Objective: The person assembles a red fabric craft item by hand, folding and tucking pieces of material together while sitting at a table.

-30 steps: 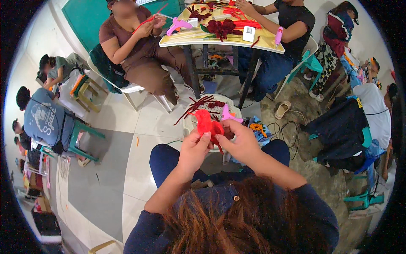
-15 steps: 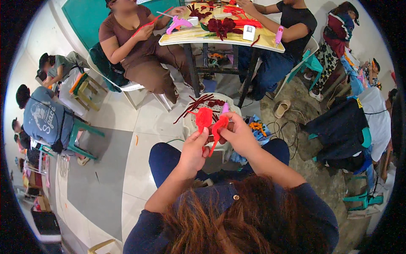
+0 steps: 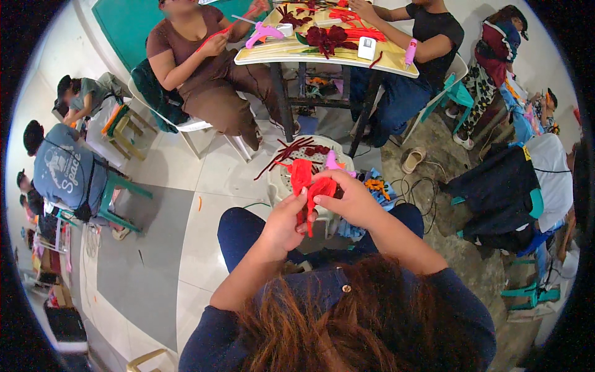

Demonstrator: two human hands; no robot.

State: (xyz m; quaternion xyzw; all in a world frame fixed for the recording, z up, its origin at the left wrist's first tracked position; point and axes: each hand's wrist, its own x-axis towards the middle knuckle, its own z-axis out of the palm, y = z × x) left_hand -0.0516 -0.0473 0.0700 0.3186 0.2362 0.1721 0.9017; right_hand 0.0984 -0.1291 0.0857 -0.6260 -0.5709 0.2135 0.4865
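Observation:
Above my lap, my left hand (image 3: 286,220) pinches a bright red fuzzy petal shape (image 3: 302,173), seemingly of chenille stems. A second red petal piece (image 3: 322,187) is gripped by my right hand (image 3: 348,201), its tail hanging down between the hands. The two pieces meet or overlap at my fingertips; I cannot tell whether they are joined. Just beyond, a white perforated plastic stool (image 3: 279,189) carries dark red chenille stems (image 3: 286,154) and a pink glue gun (image 3: 332,160), partly hidden by my right hand.
Ahead stands a table (image 3: 266,57) with a pink glue gun (image 3: 263,32), dark red flowers (image 3: 325,40) and red stems. Two people work there, one holding a red stem. Cables (image 3: 427,198) and a shoe (image 3: 413,160) lie on the floor at right.
My right hand has turned, and its red petal piece has shifted to lie against the left one. The left petal has tilted slightly. The glue gun on the stool shows more.

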